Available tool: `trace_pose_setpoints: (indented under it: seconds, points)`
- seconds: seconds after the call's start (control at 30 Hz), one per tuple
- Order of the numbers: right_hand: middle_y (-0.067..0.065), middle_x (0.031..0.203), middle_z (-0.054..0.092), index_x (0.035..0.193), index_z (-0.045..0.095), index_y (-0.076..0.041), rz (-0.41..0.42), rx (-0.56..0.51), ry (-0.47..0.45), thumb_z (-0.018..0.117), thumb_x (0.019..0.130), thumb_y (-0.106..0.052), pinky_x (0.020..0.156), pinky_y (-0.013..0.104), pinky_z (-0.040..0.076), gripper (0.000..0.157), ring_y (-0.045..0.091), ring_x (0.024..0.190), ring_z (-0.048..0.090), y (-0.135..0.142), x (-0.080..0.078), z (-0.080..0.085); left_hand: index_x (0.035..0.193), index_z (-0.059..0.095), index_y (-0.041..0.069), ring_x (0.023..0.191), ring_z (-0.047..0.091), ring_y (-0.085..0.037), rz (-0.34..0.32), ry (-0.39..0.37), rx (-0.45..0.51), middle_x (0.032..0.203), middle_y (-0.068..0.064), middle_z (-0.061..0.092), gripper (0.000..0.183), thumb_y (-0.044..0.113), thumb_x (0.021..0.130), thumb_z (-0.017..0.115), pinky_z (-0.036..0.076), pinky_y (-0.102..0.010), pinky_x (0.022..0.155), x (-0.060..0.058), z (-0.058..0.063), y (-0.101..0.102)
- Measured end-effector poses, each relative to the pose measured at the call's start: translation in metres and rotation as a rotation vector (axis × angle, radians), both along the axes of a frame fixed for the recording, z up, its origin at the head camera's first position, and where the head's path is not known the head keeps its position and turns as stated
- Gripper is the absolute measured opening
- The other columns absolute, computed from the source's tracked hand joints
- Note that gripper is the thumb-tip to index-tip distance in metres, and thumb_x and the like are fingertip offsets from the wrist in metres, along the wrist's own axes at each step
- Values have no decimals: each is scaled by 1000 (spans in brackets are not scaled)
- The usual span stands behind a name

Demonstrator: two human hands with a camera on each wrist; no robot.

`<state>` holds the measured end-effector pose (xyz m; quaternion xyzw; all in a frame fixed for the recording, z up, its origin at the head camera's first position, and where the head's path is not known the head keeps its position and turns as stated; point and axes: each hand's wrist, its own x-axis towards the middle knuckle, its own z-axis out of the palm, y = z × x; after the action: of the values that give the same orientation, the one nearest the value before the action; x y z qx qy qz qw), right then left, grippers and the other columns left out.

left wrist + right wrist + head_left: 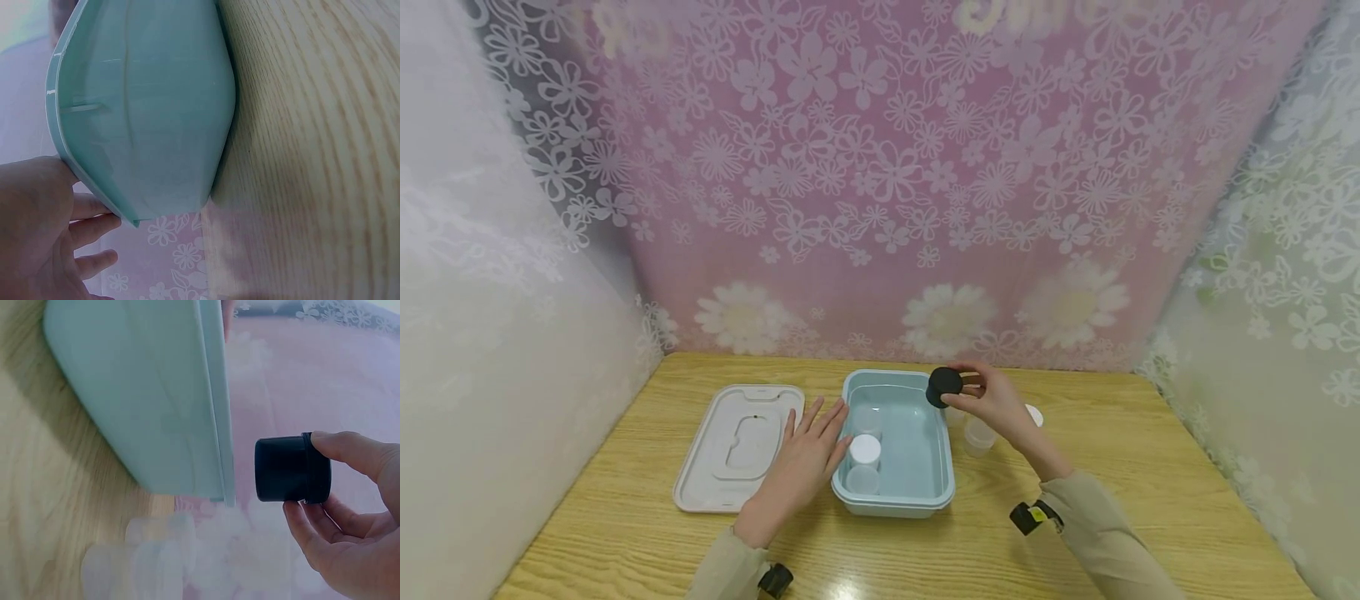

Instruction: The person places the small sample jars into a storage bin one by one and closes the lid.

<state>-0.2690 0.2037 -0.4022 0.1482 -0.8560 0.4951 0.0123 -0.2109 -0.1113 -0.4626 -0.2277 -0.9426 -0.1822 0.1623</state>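
Note:
A small black lidded jar (281, 469) is pinched between the thumb and fingers of my right hand (996, 404), just above the right rim of the light blue bin (913, 502). My left hand (805, 458) rests with spread fingers on the bin's left rim; its fingertips touch the edge in the left wrist view. Along the bin's left inner side sit a white-lidded jar (865, 450) and clear jars, one clear jar (862, 479) in front of it and another clear jar (868, 421) behind.
Right of the bin, translucent jars (134, 569) stand on the wooden table (1060, 533). A white lid (1034, 415) shows partly behind my right wrist. To the left lies a flat white bin lid (700, 467). A pink floral curtain (880, 208) hangs behind the table.

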Motion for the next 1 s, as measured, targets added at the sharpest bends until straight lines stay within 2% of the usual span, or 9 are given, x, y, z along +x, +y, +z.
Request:
trace_pose_setpoints:
  seconds: [0.3,0.53,0.73,1.0]
  points:
    - [24,140,53,142,52,1,12,51,-9,78,90,-14,100,48,53,60,42,121,60,-36,-21,-8,149,50,4,148,32,-40,5,-17,-5,154,-11,49,51,30,106,55,20,-70,116,-1,1,1]
    - [24,130,60,132,59,4,40,124,20,81,86,-6,92,44,58,53,40,114,65,-64,-29,-16,150,50,6,148,33,-39,14,-18,-7,154,-11,49,51,30,106,55,21,-69,116,-1,1,1]
    - [21,121,67,123,65,4,27,299,79,86,80,-6,86,44,59,48,37,106,68,-79,-32,-26,150,51,6,148,33,-38,15,-13,-7,154,-10,49,51,30,106,56,22,-69,116,0,1,1]
    - [20,116,67,118,68,4,11,519,123,86,81,-11,90,48,54,44,34,105,65,-91,-31,-33,150,51,6,149,33,-38,14,-14,-12,154,-10,49,51,31,106,55,23,-69,115,-1,1,0]
